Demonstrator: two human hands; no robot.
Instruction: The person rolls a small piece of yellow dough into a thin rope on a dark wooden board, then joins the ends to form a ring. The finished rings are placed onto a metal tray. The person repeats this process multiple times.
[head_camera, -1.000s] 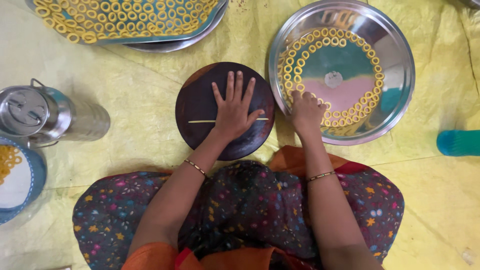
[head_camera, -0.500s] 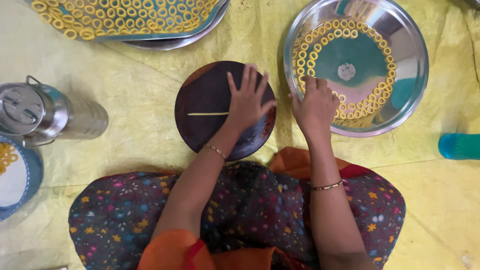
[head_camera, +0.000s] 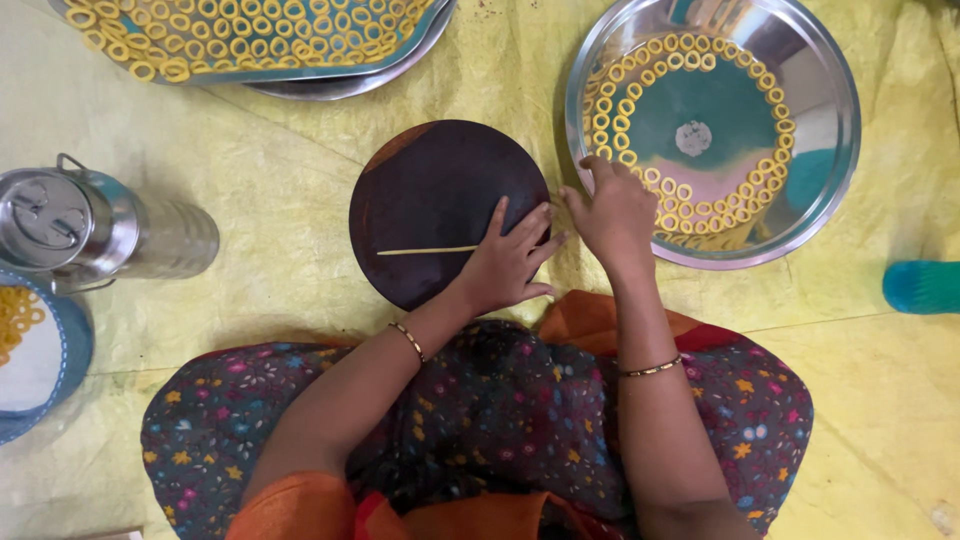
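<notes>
left hand (head_camera: 500, 265) flat, fingers spread on thin pale dough strand (head_camera: 425, 250) lying left-right on round dark wooden board (head_camera: 440, 200); right hand (head_camera: 615, 210) at board's right edge, grip unclear.

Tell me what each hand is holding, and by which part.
Left hand grips nothing; it lies flat on the thin dough strand. Whether the right hand pinches anything cannot be told.

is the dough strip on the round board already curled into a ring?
No, the dough strip lies straight across the dark round board, with the left hand resting on its right end.
</notes>
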